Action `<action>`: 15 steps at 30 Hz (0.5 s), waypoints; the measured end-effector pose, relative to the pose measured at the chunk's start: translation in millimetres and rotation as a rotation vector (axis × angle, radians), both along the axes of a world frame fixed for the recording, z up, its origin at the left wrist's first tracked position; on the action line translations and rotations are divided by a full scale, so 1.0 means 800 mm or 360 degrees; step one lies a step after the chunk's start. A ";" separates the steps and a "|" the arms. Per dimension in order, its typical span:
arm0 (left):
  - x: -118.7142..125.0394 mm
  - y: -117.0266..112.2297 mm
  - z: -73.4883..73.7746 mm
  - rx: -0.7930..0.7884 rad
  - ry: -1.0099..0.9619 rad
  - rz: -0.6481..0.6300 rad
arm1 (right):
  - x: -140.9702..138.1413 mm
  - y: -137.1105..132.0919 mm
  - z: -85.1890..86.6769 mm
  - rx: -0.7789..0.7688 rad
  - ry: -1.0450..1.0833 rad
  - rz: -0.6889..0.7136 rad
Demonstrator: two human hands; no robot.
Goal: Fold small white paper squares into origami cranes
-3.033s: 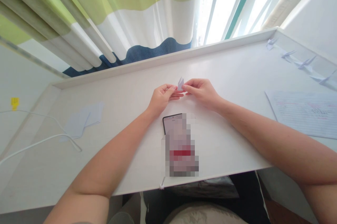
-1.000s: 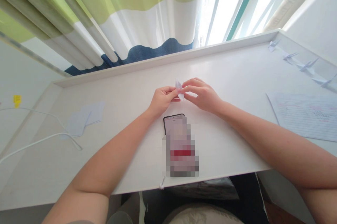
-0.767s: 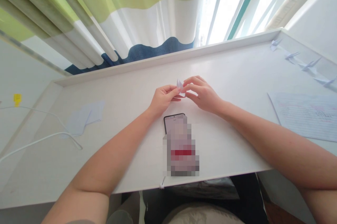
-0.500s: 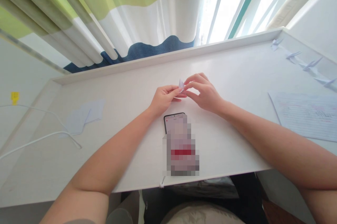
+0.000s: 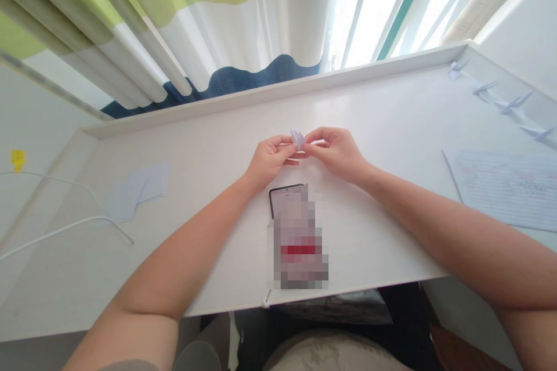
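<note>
Between my hands is a small white origami piece (image 5: 298, 139), its pointed flaps standing up. My left hand (image 5: 270, 161) pinches it from the left, thumb in front, with the lower fingers stretched beneath. At its right edge, my right hand (image 5: 337, 150) grips the paper between thumb and fingertips. The fingers hide part of the folds. Just below the hands a phone (image 5: 273, 200) lies on the white desk (image 5: 217, 231), most of its screen blurred out.
Several folded paper figures (image 5: 513, 105) stand in a row at the far right. Lined written sheets (image 5: 500, 191) lie below them. Plain paper pieces (image 5: 124, 200) and a white cable (image 5: 65, 234) are on the left. A raised ledge (image 5: 261, 92) runs along the back, below the curtain (image 5: 261, 22).
My right hand's fingers have closed in on the paper, which has turned and now shows more than one point. The left hand keeps its hold. The camera view has shifted slightly.
</note>
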State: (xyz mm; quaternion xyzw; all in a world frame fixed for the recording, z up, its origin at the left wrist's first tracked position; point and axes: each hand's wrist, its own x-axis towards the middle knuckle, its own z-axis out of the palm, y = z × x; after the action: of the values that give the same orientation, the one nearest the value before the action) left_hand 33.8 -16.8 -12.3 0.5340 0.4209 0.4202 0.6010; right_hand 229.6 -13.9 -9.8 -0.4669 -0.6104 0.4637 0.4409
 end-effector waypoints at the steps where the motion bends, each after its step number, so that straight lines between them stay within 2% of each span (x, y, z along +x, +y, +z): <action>1: 0.000 0.000 0.000 -0.0001 -0.0002 -0.0004 | 0.000 0.000 0.001 -0.0026 -0.0001 -0.0001; 8: 0.000 -0.002 0.006 0.0059 0.0033 -0.0045 | 0.002 0.003 0.003 0.0016 0.0122 0.0053; 15: -0.001 -0.003 0.005 0.0079 0.0021 -0.0040 | 0.008 0.009 0.000 -0.0042 0.0189 0.0081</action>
State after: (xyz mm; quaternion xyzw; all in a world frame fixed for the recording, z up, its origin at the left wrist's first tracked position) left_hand 33.4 -18.8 -8.4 0.5567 0.4076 0.4192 0.5900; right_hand 236.0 -6.7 -9.4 -0.4287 -0.5887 0.5097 0.4581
